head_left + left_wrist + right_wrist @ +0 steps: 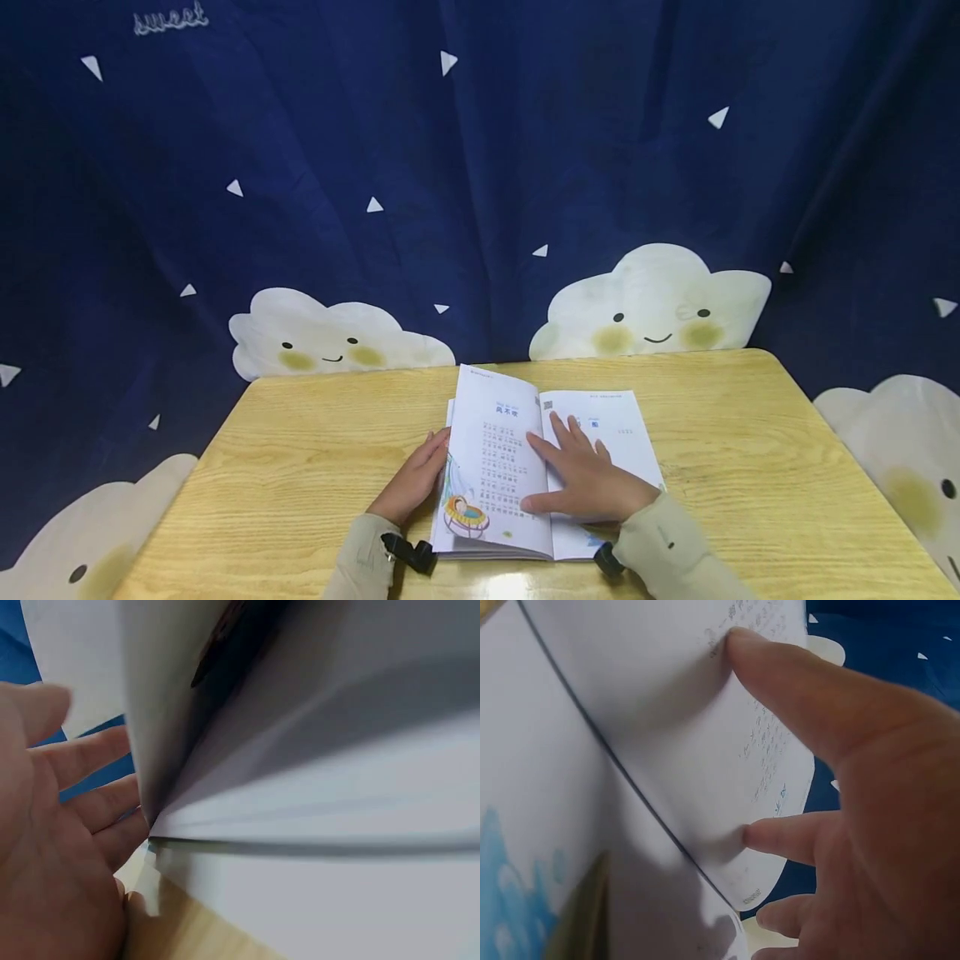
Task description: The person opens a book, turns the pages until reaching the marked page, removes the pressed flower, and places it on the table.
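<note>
An open book lies on the wooden table, with printed text and a picture of a baby in a cradle on its left page. That page stands somewhat raised from the rest. At the book's left edge is my left hand; the left wrist view shows its fingers extended, reaching the edge of the raised leaf, their tips partly hidden. My right hand is spread over the middle of the book. Its thumb and index finger touch the left page, and the other fingers lie over the right page.
The wooden table extends to both sides of the book. Behind it hangs a dark blue curtain with white triangles and smiling clouds. A black wrist strap sits on the left sleeve, and a black device is at the right wrist.
</note>
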Available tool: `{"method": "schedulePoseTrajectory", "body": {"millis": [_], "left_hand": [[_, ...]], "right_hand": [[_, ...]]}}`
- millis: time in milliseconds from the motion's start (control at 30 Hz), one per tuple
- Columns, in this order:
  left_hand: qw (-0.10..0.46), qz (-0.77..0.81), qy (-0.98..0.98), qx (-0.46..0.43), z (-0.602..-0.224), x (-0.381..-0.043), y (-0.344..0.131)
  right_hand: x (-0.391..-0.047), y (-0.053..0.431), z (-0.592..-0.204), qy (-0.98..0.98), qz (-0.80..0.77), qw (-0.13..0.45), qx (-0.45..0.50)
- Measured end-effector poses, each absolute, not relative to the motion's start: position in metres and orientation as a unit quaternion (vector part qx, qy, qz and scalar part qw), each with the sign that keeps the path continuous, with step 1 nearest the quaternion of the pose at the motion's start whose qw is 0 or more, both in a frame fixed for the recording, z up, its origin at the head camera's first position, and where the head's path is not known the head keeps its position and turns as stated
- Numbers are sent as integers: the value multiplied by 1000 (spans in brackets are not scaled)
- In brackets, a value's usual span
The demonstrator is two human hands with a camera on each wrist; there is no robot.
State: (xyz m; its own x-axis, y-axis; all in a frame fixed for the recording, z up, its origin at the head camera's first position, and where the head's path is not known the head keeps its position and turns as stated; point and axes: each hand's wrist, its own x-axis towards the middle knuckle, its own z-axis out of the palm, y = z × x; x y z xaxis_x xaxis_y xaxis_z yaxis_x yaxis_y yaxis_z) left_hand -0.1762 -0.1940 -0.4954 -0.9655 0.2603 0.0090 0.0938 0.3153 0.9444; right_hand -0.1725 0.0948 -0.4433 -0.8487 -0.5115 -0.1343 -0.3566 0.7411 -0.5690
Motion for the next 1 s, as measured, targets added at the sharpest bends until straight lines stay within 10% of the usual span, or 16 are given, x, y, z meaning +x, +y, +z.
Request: {"method": "schedulePoseTrajectory", "body": {"millis": [1000], "left_hand": [[69,667,727,147,-495,-178,-203]], "right_hand": [[-169,77,-463,949,-205,83,-225]]}}
